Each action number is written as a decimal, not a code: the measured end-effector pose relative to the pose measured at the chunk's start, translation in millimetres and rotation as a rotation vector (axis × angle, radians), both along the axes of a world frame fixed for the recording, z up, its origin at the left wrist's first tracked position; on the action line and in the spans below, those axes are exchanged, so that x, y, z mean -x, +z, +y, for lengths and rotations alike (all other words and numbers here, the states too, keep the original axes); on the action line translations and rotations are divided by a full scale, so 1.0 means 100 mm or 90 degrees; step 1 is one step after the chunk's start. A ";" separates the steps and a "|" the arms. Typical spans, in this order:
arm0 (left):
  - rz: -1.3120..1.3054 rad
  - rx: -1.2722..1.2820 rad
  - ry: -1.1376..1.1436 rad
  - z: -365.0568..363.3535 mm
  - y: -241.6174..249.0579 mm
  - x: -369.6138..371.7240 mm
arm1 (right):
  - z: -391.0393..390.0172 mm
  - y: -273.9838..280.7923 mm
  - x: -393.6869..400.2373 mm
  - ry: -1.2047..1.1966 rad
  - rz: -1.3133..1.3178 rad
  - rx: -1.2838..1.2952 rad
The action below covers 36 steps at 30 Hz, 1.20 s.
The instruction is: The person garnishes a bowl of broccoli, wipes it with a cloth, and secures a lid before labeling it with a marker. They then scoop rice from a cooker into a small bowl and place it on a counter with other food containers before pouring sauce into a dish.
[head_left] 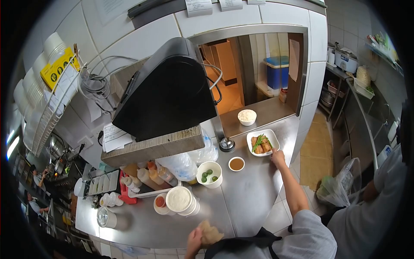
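Observation:
At the counter's right side my right hand (278, 158) grips the near right corner of a white square bowl (250, 137). Browned meat pieces (261, 146) with green beans or stalks lie in it. Low in the view, my left hand (195, 240) is closed on a crumpled tan cloth (210, 233), slightly blurred; it might be paper. A small cup of brown sauce (236, 164) stands left of the bowl, and a round bowl of white rice (247, 117) sits behind it on the window ledge.
A call bell (227, 144), a white tub with green citrus (209, 174), stacked lids (180, 201) and sauce bottles (146, 176) stand on the steel counter (254, 194). A black monitor (168, 90) overhangs its back. Close on my right, another person (366, 211) stands by a plastic bag (340, 183).

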<state>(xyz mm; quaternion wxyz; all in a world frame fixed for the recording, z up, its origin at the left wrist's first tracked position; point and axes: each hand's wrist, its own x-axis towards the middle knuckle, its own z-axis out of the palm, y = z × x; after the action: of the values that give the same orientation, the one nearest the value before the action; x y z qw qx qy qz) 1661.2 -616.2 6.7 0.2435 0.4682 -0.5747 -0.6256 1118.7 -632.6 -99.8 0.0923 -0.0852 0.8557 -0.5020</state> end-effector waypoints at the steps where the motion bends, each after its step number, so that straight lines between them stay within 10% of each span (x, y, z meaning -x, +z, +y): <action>1: 0.066 -0.059 0.035 -0.02 0.02 -0.17 | 0.11 0.20 -0.06 -0.001 -0.001 0.002; 3: -0.260 0.264 0.048 -0.16 0.07 -0.64 | 0.39 1.10 -0.35 0.106 -0.083 -0.063; 6: -0.146 0.216 0.247 -0.56 -0.01 -1.30 | 0.31 1.31 0.13 0.069 0.202 -0.161; 13: -0.219 0.492 0.347 -1.21 0.29 -1.57 | -0.70 3.89 0.07 0.153 0.685 0.243; 15: -0.492 0.442 0.309 -1.19 0.38 -1.50 | -0.99 4.45 0.05 0.186 0.750 0.294; 18: -0.237 0.432 0.252 -1.15 0.01 -1.60 | -1.35 5.04 0.08 0.150 0.923 0.340; 36: -0.615 0.214 0.364 -0.23 -0.85 -2.12 | -1.88 5.49 0.34 0.128 1.011 0.336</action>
<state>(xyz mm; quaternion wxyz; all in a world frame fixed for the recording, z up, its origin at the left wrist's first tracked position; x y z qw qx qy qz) 1873.6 -639.3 -78.3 0.1839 0.7919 -0.5625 -0.1506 1085.0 -820.2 449.6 -0.5160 -0.5074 0.5093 -0.4657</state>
